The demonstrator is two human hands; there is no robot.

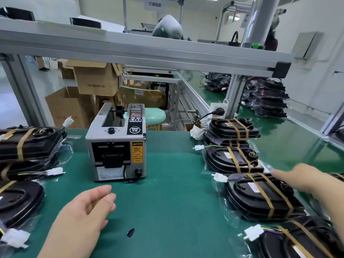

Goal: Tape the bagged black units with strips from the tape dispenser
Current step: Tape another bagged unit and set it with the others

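A grey tape dispenser point(116, 146) stands on the green mat point(167, 202) ahead of me, its outlet facing me. My left hand point(83, 216) hovers open over the mat just in front of it, holding nothing. My right hand point(305, 181) reaches out over a bagged black unit point(260, 198) on the right, fingers extended and blurred. That unit carries two tan tape bands. More bagged, taped units point(232, 159) lie behind it, and another point(301, 241) lies nearer me. Other bagged units point(28, 144) are stacked on the left.
A small black scrap point(130, 232) lies on the mat near me. White connectors point(254, 232) on wires stick out of the bags. An aluminium frame beam point(149, 53) crosses overhead. Cardboard boxes point(95, 79) and a green stool point(155, 115) stand behind the bench. More units point(268, 97) are piled far right.
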